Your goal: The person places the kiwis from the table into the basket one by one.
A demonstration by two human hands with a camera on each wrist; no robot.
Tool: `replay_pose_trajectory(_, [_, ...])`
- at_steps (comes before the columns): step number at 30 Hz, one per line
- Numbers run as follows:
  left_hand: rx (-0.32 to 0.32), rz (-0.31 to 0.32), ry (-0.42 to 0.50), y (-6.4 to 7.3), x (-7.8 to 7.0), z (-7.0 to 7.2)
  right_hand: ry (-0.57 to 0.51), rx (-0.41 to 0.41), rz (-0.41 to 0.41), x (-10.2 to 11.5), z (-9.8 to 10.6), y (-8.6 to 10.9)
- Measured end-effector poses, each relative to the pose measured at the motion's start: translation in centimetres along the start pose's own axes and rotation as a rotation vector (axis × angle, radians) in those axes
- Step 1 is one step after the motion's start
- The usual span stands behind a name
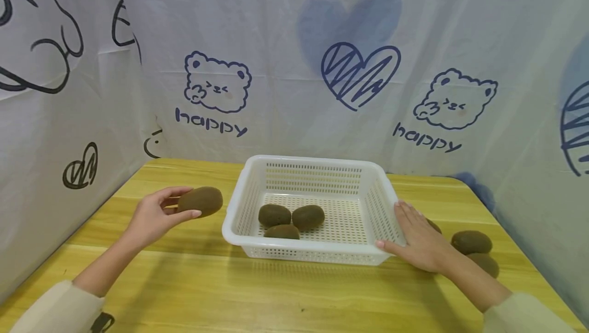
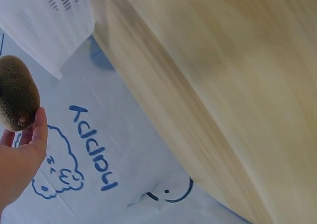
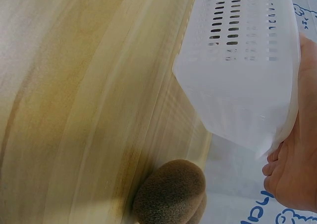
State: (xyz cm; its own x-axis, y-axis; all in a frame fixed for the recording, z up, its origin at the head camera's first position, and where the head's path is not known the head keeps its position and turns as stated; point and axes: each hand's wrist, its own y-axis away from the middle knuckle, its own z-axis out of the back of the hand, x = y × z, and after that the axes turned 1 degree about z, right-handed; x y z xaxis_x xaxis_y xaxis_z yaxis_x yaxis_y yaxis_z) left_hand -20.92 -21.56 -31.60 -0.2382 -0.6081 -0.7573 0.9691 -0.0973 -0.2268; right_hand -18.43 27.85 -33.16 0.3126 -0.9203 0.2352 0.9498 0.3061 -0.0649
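Note:
My left hand [image 1: 154, 215] holds a brown, fuzzy kiwifruit [image 1: 200, 201] between thumb and fingers, raised to the left of a white plastic basket [image 1: 313, 247]. In the left wrist view the same kiwifruit [image 2: 19, 92] shows at the left edge, with the fingertips against its lower end. Inside the basket, three kiwifruits [image 1: 308, 217] lie close together toward the left. My right hand [image 1: 421, 241] rests on the basket's right rim, fingers extended along the side and thumb at the front corner. From the right wrist, that hand [image 3: 292, 169] appears against the rim.
To the right of the basket, several kiwifruits [image 1: 471, 242] lie on the wooden table [image 1: 257, 297], partly hidden by the right hand and arm. One kiwifruit [image 3: 171, 192] shows near the basket in the right wrist view. A printed white curtain [image 1: 285, 67] hangs behind the table.

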Motion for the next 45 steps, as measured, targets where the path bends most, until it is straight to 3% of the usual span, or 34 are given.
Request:
replay_pose_trajectory(17, [0.042, -0.108, 0.049, -0.4, -3.2, -2.4, -0.006, -0.001, -0.004, 0.1, 0.1, 0.0])
replay_pose_trajectory(30, [0.047, -0.167, 0.098, -1.1, -4.4, -5.8, -0.007, -0.001, -0.007, 0.1, 0.0, 0.1])
replay_pose_trajectory(45, [0.098, -0.211, 0.137, -1.8, -6.4, -9.6, -0.004, -0.002, -0.010, 0.1, 0.1, 0.0])
